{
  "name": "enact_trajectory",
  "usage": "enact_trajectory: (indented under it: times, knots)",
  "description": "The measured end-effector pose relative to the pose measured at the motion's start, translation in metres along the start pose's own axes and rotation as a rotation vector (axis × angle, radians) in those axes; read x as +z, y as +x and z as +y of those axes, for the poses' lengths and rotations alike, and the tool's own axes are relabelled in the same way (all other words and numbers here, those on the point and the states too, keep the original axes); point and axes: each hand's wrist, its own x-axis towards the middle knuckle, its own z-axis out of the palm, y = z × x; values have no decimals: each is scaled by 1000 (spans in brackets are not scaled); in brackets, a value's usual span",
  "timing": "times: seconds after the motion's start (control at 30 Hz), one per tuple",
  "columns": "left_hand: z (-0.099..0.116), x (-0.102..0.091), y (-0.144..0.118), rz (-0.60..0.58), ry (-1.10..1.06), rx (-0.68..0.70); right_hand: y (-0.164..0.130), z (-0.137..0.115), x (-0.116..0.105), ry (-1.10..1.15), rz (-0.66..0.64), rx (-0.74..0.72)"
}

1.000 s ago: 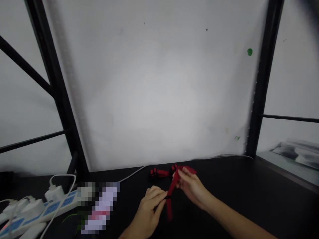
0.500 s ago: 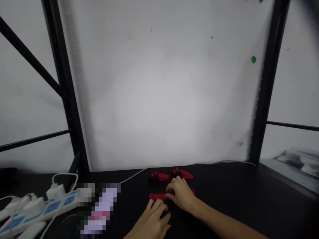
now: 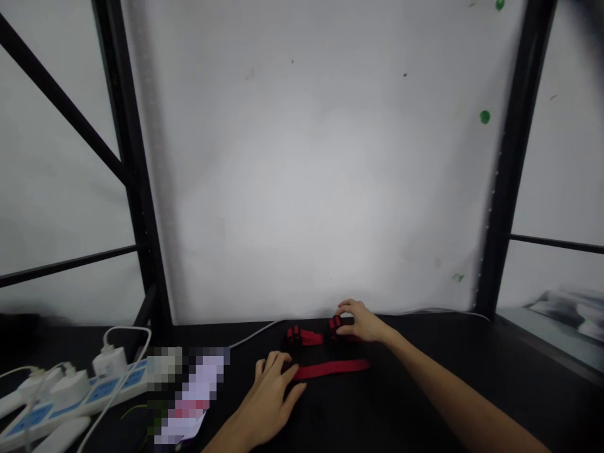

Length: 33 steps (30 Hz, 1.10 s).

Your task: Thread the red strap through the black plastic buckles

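Note:
A flat red strap [image 3: 333,369] lies on the black tabletop. My left hand [image 3: 271,393] rests over its left end, fingers and thumb apart, covering that end. Farther back sit two rolled red-and-black strap bundles with black parts. My right hand [image 3: 364,321] has thumb and fingers around the right strap bundle [image 3: 334,327], hiding most of its red tail. Just left of it is the left strap bundle [image 3: 296,338], its red tail pointing right; neither hand touches it.
A white power strip [image 3: 99,393] with plugged-in chargers and cables stands at the left, beside a partly blurred-out pale object [image 3: 198,384]. A white cable [image 3: 257,332] runs along the back. Black metal posts [image 3: 141,207] frame the white panel [image 3: 321,189].
My right hand has left the flat strap and moved back to the right bundle. My left hand has shifted slightly left, and more of the strap shows.

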Motion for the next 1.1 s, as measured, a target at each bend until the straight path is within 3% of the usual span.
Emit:
enact_trajectory:
  times: [0.13, 0.23, 0.4, 0.73, 0.9, 1.1]
  knots:
    - [9, 1, 1, 146, -100, 42, -19, -23, -8, 93, 72, -67]
    - [22, 3, 2, 248, -168, 46, -42, -47, 0, 153, -3, -190]
    - [39, 2, 0, 186, -264, 137, -70, -68, 27, 198, -100, -273]
    - [42, -4, 3, 203, -325, 119, -83, -73, 40, 367, 12, -108]
    - [37, -4, 5, 233, -356, 42, -85, -69, 35, 476, -5, -96]
    - [28, -6, 4, 225, -320, 79, -82, -59, 38, 741, -120, 46]
